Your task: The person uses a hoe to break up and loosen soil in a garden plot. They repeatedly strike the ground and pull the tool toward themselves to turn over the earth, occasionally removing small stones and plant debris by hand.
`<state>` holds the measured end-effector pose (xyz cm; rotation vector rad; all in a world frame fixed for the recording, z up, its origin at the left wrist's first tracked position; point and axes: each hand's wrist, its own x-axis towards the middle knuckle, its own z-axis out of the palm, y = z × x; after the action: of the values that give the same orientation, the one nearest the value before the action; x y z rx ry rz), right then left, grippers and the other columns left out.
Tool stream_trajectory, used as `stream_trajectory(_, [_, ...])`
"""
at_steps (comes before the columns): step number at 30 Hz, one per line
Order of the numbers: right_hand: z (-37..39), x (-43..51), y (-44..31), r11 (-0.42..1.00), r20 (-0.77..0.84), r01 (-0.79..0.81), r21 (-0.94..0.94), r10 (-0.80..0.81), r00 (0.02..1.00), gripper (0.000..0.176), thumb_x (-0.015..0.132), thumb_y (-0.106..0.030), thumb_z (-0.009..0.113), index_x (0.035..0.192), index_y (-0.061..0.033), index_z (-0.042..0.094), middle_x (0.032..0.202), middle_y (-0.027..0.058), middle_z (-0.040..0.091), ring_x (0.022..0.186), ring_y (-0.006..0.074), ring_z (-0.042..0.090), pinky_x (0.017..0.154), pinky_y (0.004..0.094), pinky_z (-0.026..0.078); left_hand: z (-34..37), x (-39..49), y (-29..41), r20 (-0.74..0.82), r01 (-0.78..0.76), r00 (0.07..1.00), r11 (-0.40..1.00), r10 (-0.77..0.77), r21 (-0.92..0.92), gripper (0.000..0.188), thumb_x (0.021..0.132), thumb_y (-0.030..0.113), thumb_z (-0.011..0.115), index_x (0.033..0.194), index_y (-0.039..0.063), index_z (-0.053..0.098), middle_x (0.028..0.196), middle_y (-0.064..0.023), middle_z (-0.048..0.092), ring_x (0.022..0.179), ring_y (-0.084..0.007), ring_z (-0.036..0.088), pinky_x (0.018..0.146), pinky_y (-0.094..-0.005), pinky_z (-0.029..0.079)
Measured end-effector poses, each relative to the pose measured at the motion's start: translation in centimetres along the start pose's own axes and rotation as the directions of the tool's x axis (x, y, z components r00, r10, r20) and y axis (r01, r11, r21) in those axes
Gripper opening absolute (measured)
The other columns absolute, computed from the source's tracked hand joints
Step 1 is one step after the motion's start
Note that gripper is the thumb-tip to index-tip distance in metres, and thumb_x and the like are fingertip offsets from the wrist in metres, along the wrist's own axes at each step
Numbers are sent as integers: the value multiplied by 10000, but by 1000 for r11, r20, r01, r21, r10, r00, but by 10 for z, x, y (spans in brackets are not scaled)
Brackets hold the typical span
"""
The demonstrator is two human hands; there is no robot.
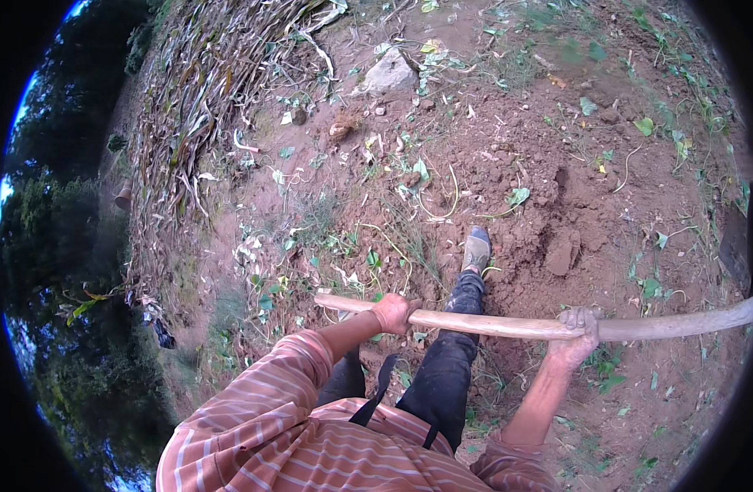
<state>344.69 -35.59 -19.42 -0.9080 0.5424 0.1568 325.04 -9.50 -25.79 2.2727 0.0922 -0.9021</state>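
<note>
A long, pale wooden handle point(493, 325) lies crosswise in front of my body, slightly curved towards its right end. My left hand point(396, 312) is closed around it near the left end, palm down. Farther right, my right hand point(578, 332) grips it from below, with the fingers curled over the top. At the far right the handle reaches the dark rim of the picture; a dark, blurred shape point(734, 246) shows above that end, and whether it joins the handle I cannot tell. Below the handle are my legs in dark trousers, one shoe point(477, 248) on the soil.
Loose, dug reddish soil point(536, 246) with clods and a hollow lies ahead of my shoe. Green vines and leaves are scattered around. A pale rock point(390, 72) sits farther off. Dry corn stalks point(192, 104) are heaped at upper left, with trees beyond.
</note>
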Motion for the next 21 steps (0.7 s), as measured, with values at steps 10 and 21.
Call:
stream_trajectory(10, [40, 179, -134, 974, 67, 160, -162, -151, 986, 198, 800, -52, 485, 650, -100, 365, 561, -9, 300, 496, 97, 303, 498, 247, 298, -52, 176, 156, -295, -284, 936, 908, 193, -307, 189, 644, 130, 573, 778, 0, 606, 760, -217, 604, 776, -350, 598, 716, -412, 478])
stream_trajectory(21, [-69, 54, 226, 721, -276, -679, -136, 631, 725, 150, 675, -89, 580, 618, -95, 441, 491, 7, 419, 374, 157, 415, 375, 292, 386, 33, -52, 47, 332, 556, 830, 722, -449, -411, 361, 644, 209, 598, 892, -50, 555, 791, -264, 587, 778, -350, 602, 702, -414, 470])
